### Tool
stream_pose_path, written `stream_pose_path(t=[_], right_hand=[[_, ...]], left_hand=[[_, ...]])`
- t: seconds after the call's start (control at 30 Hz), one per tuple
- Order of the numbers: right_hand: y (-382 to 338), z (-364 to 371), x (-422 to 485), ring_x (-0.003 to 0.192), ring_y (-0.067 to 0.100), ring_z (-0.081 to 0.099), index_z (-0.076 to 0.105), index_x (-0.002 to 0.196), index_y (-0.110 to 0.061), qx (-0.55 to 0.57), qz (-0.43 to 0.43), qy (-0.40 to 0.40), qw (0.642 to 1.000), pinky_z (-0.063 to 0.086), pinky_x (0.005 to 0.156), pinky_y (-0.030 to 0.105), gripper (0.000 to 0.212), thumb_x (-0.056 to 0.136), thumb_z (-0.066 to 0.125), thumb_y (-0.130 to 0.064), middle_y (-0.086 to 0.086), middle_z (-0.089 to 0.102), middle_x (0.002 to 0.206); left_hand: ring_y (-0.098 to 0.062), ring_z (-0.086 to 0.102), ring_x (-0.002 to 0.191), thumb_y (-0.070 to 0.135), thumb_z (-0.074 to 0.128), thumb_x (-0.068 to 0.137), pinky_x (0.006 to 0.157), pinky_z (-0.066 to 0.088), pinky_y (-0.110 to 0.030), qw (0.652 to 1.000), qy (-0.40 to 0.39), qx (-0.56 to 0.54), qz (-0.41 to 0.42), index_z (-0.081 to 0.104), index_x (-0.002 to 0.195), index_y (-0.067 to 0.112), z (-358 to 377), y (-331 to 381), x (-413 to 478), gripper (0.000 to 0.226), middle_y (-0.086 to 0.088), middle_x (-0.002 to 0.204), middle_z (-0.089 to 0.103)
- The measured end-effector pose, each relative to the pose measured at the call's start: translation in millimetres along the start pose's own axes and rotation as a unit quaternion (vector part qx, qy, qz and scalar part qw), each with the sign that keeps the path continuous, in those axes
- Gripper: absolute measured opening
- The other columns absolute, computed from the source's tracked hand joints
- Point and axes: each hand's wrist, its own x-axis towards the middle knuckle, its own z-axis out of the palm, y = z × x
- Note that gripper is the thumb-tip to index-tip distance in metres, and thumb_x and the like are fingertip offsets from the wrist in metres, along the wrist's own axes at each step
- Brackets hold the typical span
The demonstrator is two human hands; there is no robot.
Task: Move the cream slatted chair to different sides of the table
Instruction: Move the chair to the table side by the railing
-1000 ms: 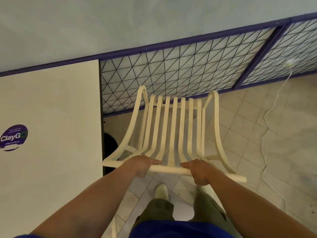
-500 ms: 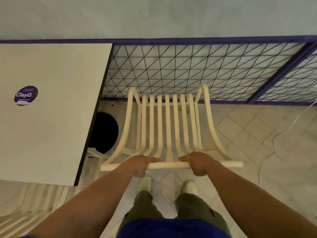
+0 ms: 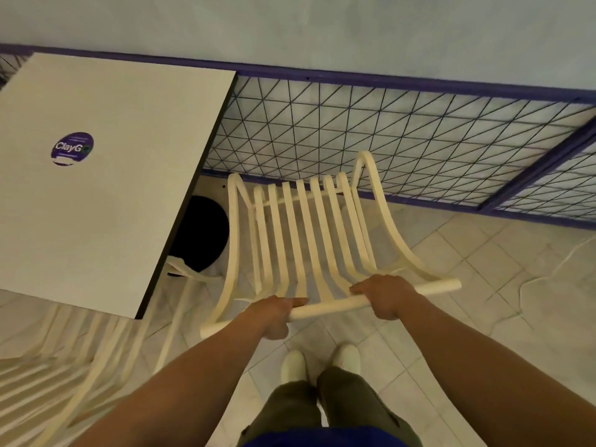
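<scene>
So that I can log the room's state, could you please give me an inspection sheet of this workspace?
Surface: white square table top, carrying a round purple sticker.
Job's things: cream slatted chair, beside the table.
Clutter: second cream slatted chair, blurred, at lower left.
Grips: left hand and right hand both curl round the chair's top rail.
Cables: white cable trailing over the floor at right.
Surroundings: pale tiled floor, purple-framed wire mesh panel, pale wall, black round table base.
</scene>
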Motion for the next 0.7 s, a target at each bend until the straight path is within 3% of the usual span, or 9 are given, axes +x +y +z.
stream_pose_path(t=[0.2, 0.33, 0.53, 0.7], right_hand=[[-1, -5, -4, 0.116, 0.020, 0.057, 0.046, 0.141, -0.039, 0.022, 0.027, -0.020, 0.999, 0.046, 0.099, 0.036, 0.056, 0.090, 0.062, -0.020, -0.002, 0.055, 0.134], [-7, -2, -3, 0.118, 0.020, 0.056, 0.044, 0.143, -0.039, 0.029, 0.049, -0.017, 0.998, 0.045, 0.102, 0.036, 0.058, 0.091, 0.061, -0.018, -0.002, 0.054, 0.136], [0, 9, -7, 0.119, 0.020, 0.057, 0.036, 0.147, -0.042, 0.008, 0.076, 0.016, 0.997, 0.046, 0.102, 0.035, 0.064, 0.094, 0.059, -0.013, -0.002, 0.052, 0.141], [20, 9, -1, 0.119, 0.021, 0.057, 0.026, 0.149, -0.049, 0.008, 0.055, -0.011, 0.998, 0.047, 0.099, 0.034, 0.079, 0.089, 0.066, -0.017, 0.000, 0.050, 0.143]], left_hand=[[-0.025, 0.059, 0.113, 0.019, 0.061, 0.092, 0.097, 0.050, -0.037, 0.999, 0.010, -0.024, 0.037, 0.023, 0.153, 0.049, 3, -12, -3, 0.078, -0.002, 0.137, 0.055], [-0.026, 0.058, 0.116, 0.022, 0.062, 0.092, 0.093, 0.047, -0.035, 0.998, 0.017, -0.032, 0.060, 0.025, 0.153, 0.048, 5, -17, 1, 0.076, -0.003, 0.140, 0.053], [-0.028, 0.059, 0.113, 0.003, 0.057, 0.092, 0.082, 0.047, -0.033, 0.999, 0.004, -0.023, 0.044, 0.022, 0.154, 0.048, 4, -13, -1, 0.084, -0.006, 0.139, 0.051], [-0.028, 0.059, 0.116, -0.001, 0.060, 0.091, 0.095, 0.050, -0.037, 1.000, 0.010, -0.013, 0.024, 0.019, 0.154, 0.050, 7, -9, -1, 0.091, -0.005, 0.141, 0.051]])
